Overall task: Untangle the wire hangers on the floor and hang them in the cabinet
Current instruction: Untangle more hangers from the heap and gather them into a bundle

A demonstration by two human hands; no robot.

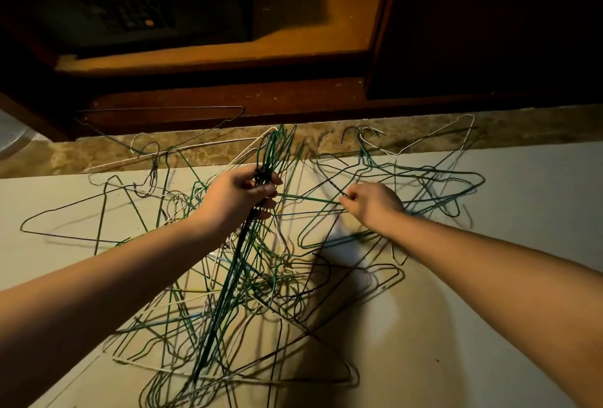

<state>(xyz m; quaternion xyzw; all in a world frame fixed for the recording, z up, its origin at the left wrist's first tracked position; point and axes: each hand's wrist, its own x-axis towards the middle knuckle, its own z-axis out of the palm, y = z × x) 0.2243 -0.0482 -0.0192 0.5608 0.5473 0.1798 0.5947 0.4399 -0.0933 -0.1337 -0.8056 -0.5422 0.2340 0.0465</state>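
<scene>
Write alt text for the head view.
Two bare hands work over a tangle of wire hangers on a pale floor: the left hand grips a gathered bundle, the right hand pinches one green hanger. A dark wooden cabinet stands just beyond.

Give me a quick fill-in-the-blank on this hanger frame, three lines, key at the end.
1. The left hand grips a bundle of mostly ____ wire hangers.
2. The right hand pinches a green wire of the tangled pile, which lies on the ____.
3. The safe in the cabinet shows one ____ button on its keypad.

Missing words: green; floor; orange.
</scene>
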